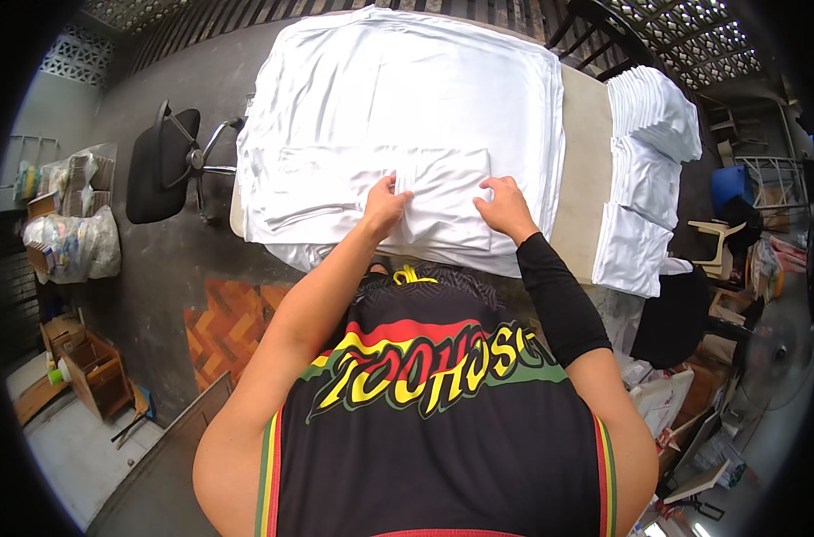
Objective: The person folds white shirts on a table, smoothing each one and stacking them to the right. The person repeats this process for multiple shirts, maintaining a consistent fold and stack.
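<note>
A white fabric garment [444, 194], partly folded, lies on a broad pile of flat white garments [447, 87] on the table. My left hand [385, 205] is on a fold near the garment's middle, thumb and fingers close together at the cloth. At its right edge is my right hand [504, 205], thumb and forefinger curved apart; whether cloth lies between them is not clear. The garment's left part [313, 194] spreads out in loose wrinkles, with a sleeve-like fold at its lower side.
Folded white garments [632, 248] stand in several stacks along the right end of the beige table [581, 148]. A black office chair [168, 168] is left of the table. A standing fan [780, 352] and clutter fill the right side. Plastic-wrapped bundles [74, 245] stand far left.
</note>
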`<state>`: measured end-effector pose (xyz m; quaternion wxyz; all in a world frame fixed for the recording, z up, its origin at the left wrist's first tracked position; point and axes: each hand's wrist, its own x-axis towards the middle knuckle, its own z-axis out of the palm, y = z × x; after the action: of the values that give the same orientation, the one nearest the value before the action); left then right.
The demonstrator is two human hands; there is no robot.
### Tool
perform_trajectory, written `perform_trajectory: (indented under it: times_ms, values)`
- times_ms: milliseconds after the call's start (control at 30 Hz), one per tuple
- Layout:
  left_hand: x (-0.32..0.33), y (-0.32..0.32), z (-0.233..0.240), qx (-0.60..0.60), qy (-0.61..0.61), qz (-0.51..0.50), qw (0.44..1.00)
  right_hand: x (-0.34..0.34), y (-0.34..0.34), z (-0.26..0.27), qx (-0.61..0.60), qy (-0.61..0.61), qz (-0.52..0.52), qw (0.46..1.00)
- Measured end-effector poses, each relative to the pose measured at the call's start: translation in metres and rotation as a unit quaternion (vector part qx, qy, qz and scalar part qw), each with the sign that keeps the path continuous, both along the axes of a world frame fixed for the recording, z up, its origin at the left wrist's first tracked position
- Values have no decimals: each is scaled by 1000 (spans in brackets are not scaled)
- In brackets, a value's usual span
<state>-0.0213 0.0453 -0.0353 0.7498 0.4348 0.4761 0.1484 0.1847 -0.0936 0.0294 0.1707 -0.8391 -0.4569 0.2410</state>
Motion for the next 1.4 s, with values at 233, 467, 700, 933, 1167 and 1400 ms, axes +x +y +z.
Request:
perform_trajectory:
  times_ms: [233, 467, 700, 933, 1167, 1400]
  values:
    - [-35, 20, 22, 368, 212, -48, 904, -13, 13, -53, 27, 39, -95, 994]
    - [-37, 28, 55, 538, 325, -448, 636, 0, 21, -38, 37, 171, -27, 984]
    - [-47, 40, 74, 482, 308, -406, 712, 42, -8, -8, 28, 200, 8, 979]
    - [-13, -6, 80, 273, 22, -335, 901, 67, -16, 122, 13, -4, 52, 999]
    - [16, -9, 42, -60, -112, -71, 989, -17, 21, 125, 155, 228, 124, 953]
    - [-58, 32, 5, -82, -115, 42, 989, -55, 28, -13, 130, -154, 75, 977]
